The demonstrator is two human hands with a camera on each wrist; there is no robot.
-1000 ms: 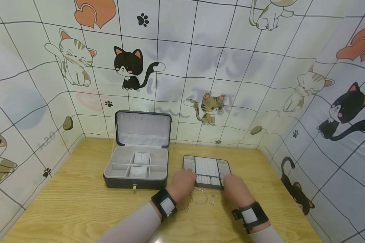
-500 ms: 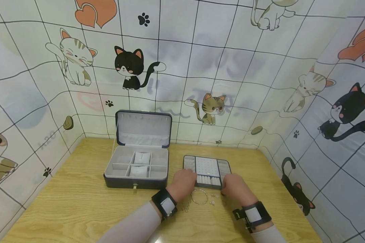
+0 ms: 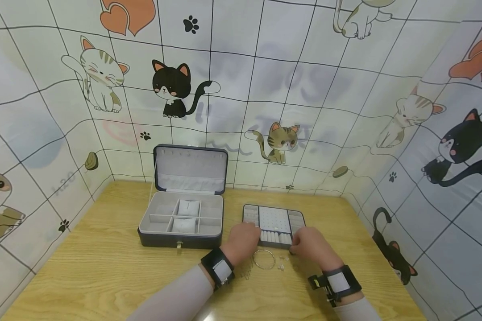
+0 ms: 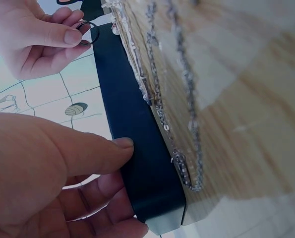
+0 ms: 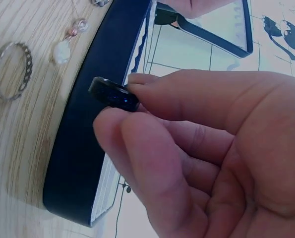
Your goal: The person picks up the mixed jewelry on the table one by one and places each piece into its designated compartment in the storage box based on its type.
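Note:
My left hand [image 3: 243,238] grips the front left corner of a dark-sided jewelry tray [image 3: 275,244], the thumb on its side wall in the left wrist view. At the tray's front right corner, my right hand [image 3: 315,247] pinches a black ring [image 5: 112,93] between thumb and fingers. Bluish glints show on the ring, which is held just off the tray's dark side [image 5: 78,134]. Along the tray's front, chain necklaces [image 4: 192,114] lie on the table. A bangle [image 3: 264,269] and small earrings [image 3: 281,267] lie between the hands.
To the left stands an open jewelry box [image 3: 180,240], its lid [image 3: 190,167] upright and two white cushions [image 3: 189,207] in its compartments. A cat-print curtain [image 3: 233,89] surrounds the wooden table [image 3: 84,258]. A chain-link ring [image 5: 27,74] lies on the wood in the right wrist view.
My right hand has turned slightly, its fingertips shifting left along the tray's front right corner. The left hand and the tray stay put.

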